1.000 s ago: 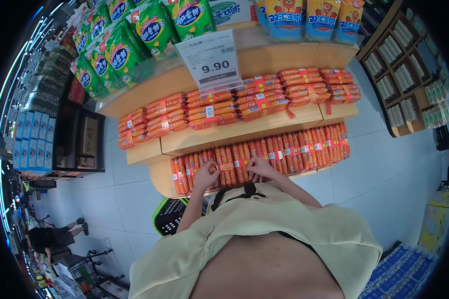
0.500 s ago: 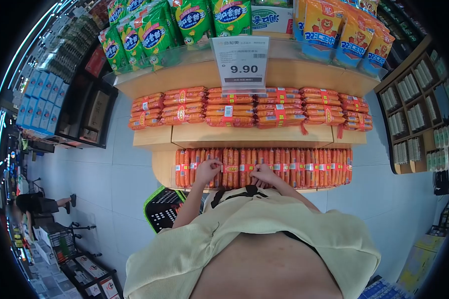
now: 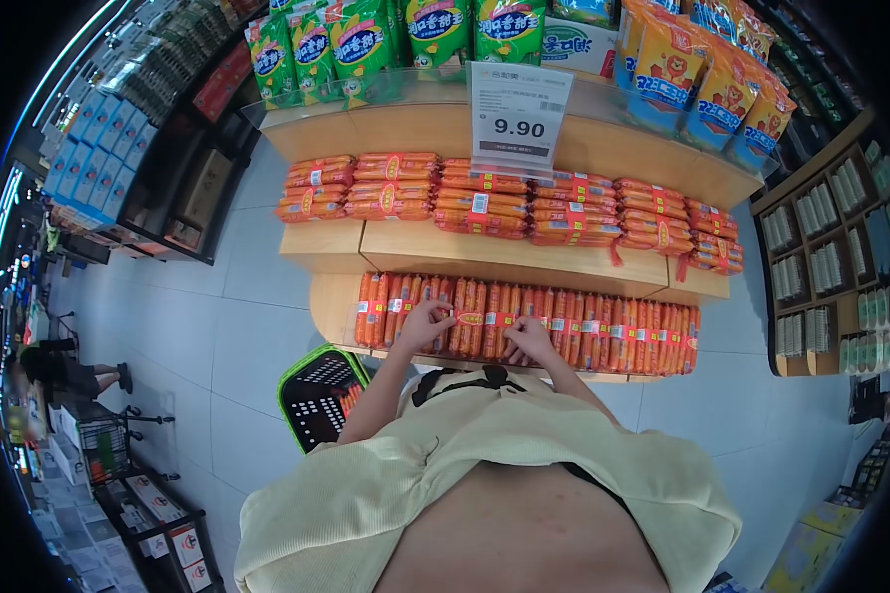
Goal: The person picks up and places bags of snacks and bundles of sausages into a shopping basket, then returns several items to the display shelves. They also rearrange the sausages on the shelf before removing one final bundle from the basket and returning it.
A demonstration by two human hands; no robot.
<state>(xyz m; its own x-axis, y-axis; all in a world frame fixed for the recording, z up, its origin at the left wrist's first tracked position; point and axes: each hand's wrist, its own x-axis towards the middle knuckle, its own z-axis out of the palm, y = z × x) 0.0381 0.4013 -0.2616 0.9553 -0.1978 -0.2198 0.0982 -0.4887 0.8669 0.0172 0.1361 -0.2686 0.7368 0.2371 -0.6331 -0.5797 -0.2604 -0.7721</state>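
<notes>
On the lower shelf stands a row of orange-red sausage packs (image 3: 603,331), upright side by side with red label bands. My left hand (image 3: 426,325) is closed, its bent fingertips at the left edge of a sausage pack (image 3: 472,318) in the row. Against the right side of that part of the row, my right hand (image 3: 531,342) is closed too, with fingers curled down at the packs' front. Its fingertips are partly hidden. Both hands are at the row's left half, about a pack's width apart.
More sausage packs (image 3: 480,203) lie stacked on the shelf above, behind a price sign (image 3: 517,124). Green bags (image 3: 361,44) and orange-blue bags (image 3: 667,69) fill the top. A black-green basket (image 3: 316,395) is at my left; farther left are a person (image 3: 64,374) and a cart (image 3: 104,445).
The view has turned slightly, so the shelves appear tilted and shifted. Both hands stay at the same part of the lower row, with only small finger movements.
</notes>
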